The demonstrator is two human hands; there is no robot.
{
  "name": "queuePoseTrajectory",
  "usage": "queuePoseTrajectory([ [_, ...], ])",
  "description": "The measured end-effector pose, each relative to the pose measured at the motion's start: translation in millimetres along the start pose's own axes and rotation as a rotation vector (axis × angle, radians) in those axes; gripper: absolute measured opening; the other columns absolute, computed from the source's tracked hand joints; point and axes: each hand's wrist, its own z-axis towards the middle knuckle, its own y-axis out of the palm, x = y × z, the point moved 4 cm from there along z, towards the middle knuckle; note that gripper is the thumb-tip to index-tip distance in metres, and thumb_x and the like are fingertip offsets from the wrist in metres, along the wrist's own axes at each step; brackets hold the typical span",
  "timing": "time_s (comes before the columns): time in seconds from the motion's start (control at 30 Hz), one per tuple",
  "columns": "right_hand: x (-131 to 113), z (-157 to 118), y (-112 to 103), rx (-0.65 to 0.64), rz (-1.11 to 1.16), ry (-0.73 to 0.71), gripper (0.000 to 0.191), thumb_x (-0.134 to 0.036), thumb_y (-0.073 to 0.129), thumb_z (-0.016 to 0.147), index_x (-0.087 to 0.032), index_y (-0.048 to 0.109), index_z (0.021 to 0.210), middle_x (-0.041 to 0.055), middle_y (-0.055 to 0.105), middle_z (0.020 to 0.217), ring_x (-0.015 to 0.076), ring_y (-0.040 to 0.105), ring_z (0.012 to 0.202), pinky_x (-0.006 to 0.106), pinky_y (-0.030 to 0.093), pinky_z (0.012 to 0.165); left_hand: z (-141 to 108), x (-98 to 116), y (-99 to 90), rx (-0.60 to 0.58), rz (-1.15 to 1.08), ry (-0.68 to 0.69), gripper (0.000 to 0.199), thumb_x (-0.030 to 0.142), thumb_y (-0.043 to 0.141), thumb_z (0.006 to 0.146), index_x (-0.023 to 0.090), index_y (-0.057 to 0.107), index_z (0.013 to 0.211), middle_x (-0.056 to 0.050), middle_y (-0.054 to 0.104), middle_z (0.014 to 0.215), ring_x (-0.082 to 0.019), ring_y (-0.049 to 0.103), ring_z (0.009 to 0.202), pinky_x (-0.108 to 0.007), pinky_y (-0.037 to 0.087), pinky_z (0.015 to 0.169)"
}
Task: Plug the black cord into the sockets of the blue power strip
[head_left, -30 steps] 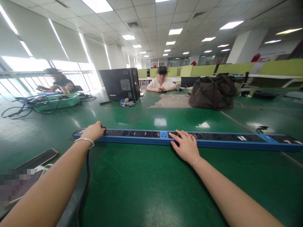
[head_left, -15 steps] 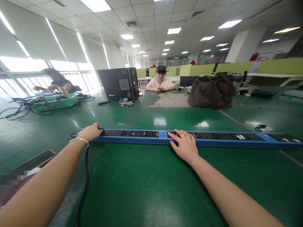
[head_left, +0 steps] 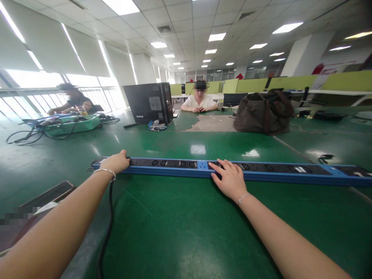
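A long blue and black power strip (head_left: 174,170) lies across the green table, with rows of sockets on its top. Near its left end my left hand (head_left: 116,162) is closed on a black plug, mostly hidden by the fingers. From there a black cable (head_left: 109,224) runs down toward the bottom edge. My right hand (head_left: 230,179) rests on the strip just right of the blue socket, its fingers spread over the top.
Farther back stand a black computer case (head_left: 148,104), gloves (head_left: 157,125) and a brown bag (head_left: 252,114). A green basket (head_left: 84,124) with cables is at the left. Two people sit beyond. A dark object (head_left: 52,193) lies at the lower left.
The whole view has shifted slightly, so the scene sits a little farther right. Both hands keep their places on the power strip.
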Motion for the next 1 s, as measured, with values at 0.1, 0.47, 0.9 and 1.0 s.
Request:
queuePoseTrajectory([
  [0.1,0.0,0.1,-0.1,0.004,0.000,0.001,0.037,-0.039,0.045,0.085,-0.040,0.057,0.120,0.0007,0.052,0.131,0.0234,0.039,0.122,0.045,0.026,0.099,-2.9,3.4,-2.6,-0.015,0.002,0.009,0.047,0.044,0.031,0.080,0.014,0.051,0.111,-0.023,0.063,0.103,-0.036,0.061,0.093,-0.044,0.044,0.073],
  [0.47,-1.8,-0.5,-2.8,0.004,0.021,0.000,0.037,-0.039,0.045,0.085,-0.040,0.057,0.120,0.0008,0.051,0.131,0.0232,0.039,0.122,0.045,0.026,0.099,11.8,4.3,-0.6,-0.057,-0.050,-0.002,0.055,0.043,0.039,0.081,-0.003,0.048,0.110,-0.032,0.057,0.111,-0.034,0.058,0.103,-0.037,0.044,0.079],
  [0.9,-1.4,-0.3,-2.4,0.003,0.021,0.001,0.037,-0.039,0.046,0.085,-0.040,0.057,0.120,0.0008,0.051,0.130,0.0232,0.039,0.122,0.045,0.026,0.099,9.8,-0.6,2.1,-0.045,-0.049,0.090,0.050,0.041,0.032,0.086,-0.003,0.050,0.104,-0.033,0.059,0.104,-0.035,0.059,0.100,-0.038,0.042,0.079],
  [1.0,-1.8,-0.3,-2.8,-0.001,0.018,0.003,0.037,-0.039,0.046,0.085,-0.040,0.057,0.120,0.0008,0.051,0.131,0.0233,0.039,0.122,0.045,0.025,0.099,11.9,-1.2,3.8,-0.037,-0.070,0.093,0.049,0.040,0.035,0.085,-0.003,0.050,0.103,-0.033,0.060,0.103,-0.034,0.059,0.100,-0.038,0.042,0.079],
])
